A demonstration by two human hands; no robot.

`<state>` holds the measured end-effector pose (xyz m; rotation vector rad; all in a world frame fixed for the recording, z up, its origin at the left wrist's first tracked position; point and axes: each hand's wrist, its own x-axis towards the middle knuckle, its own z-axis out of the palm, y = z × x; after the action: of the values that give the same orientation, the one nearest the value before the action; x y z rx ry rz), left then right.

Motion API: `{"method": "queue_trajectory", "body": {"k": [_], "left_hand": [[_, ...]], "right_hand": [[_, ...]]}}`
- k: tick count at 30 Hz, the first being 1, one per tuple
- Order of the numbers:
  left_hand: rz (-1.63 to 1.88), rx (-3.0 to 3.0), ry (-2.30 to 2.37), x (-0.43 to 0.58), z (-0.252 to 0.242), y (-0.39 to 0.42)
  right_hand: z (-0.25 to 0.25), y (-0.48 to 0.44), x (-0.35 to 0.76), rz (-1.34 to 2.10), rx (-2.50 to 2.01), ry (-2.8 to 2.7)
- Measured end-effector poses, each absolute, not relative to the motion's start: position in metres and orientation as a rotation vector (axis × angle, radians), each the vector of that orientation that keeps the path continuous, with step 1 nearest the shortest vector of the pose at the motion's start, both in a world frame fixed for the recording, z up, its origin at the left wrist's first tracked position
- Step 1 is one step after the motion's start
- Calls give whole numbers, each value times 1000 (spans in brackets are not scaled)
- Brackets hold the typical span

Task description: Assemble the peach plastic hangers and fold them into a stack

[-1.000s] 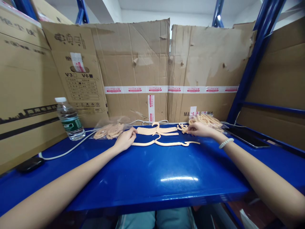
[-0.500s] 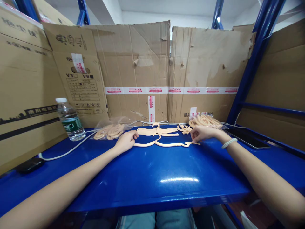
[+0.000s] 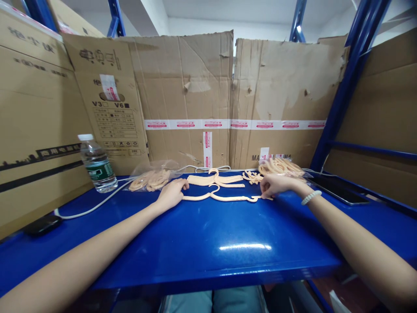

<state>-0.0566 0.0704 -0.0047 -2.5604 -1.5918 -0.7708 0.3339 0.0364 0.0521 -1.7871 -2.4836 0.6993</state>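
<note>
A cream plastic clothes hanger lies flat on the blue table, its hook pointing away from me. My left hand has its fingers curled round the hanger's left end, which they hide. At the other end sits a small hook-shaped piece with a thin strip running right. My right hand pinches that strip; whether the piece is joined to the hanger I cannot tell. Just behind lies a stack of cream hangers. Beside my right fingers is a pile of small cream hooks.
Clear bags of cream parts lie at left and right. A water bottle stands far left, near a white cable and a black object. A phone lies right. Cardboard sheets wall the back.
Both hands stay almost in place on the hanger and the small piece. The whole view has shifted very slightly.
</note>
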Motion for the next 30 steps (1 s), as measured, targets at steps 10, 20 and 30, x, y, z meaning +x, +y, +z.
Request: {"method": "queue_trajectory", "body": {"k": [10,20,30], "left_hand": [[-773,-2520,-1643,-55,0,66],[-876,-2499,-1656,-56,-1,69],[-951,-2510,-1663,-59,-3,73]], "right_hand": [[51,37,333,690,-1756,-2477],[53,33,331,743,-1827,-2423],[51,35,330,619,-1815,-2337]]}}
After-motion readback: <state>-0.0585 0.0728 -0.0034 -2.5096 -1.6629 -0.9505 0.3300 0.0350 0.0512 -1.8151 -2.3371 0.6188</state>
